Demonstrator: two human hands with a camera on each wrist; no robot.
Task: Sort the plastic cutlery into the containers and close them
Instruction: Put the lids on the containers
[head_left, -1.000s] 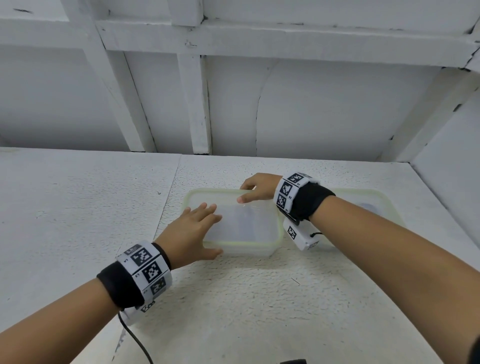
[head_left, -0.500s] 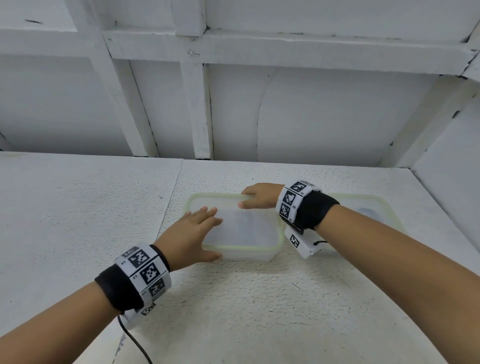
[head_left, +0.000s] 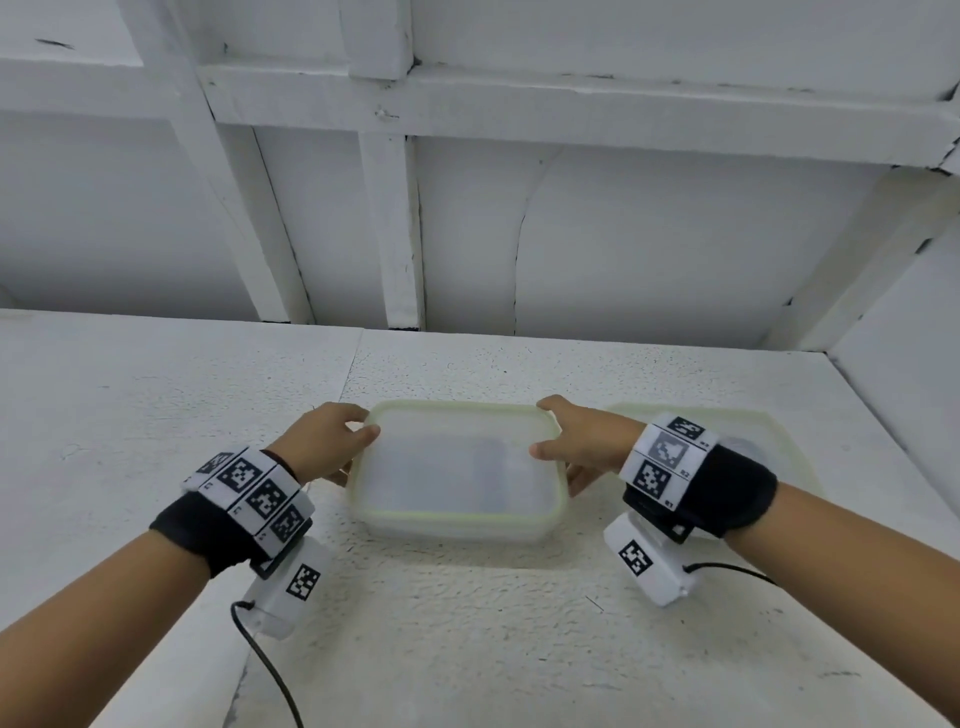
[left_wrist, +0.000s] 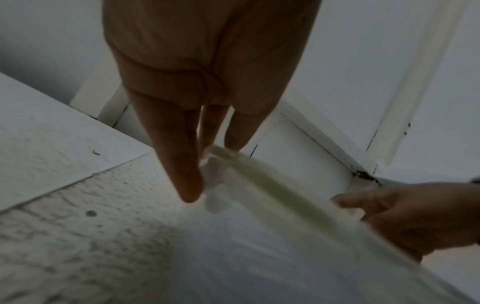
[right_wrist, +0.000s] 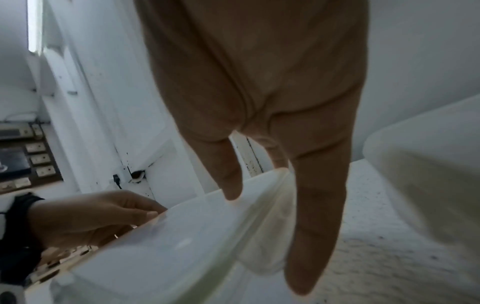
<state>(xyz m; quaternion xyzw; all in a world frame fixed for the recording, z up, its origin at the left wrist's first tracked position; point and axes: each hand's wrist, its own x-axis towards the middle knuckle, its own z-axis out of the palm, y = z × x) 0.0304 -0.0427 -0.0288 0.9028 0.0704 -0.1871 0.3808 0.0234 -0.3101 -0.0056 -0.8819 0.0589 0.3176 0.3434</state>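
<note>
**Inspector:** State the position of the container.

**Me:** The lidded container (head_left: 457, 467) sits on the white table (head_left: 156, 405), in front of me and roughly centred between my wrists. Its lid is translucent with a pale green rim. Something greyish shows faintly through the lid; I cannot tell what it is.

**Inspector:** Left hand?

**Me:** My left hand (head_left: 324, 441) is at the container's left end. The thumb lies on top of the lid near the far left corner, and the fingers curl down around the side wall below the rim. In the left wrist view the fingers (left_wrist: 182, 164) reach down past the blurred green rim. The hand grips the container.

**Inspector:** Right hand?

**Me:** My right hand (head_left: 582, 441) is at the right end. One finger lies on the lid near its right edge, another sits at the far right corner, and the rest fold under the rim along the side. The right wrist view shows the fingers (right_wrist: 311, 205) astride the container's end, one on top and a longer one down the wall. It also grips the container.

**Inspector:** Anything else on the table?

**Me:** A second container (head_left: 769, 441) with the same pale green rim stands just beside the first, to its right, partly hidden behind my right wrist. Both wrists carry bands with black-and-white markers (head_left: 254, 488).
</note>
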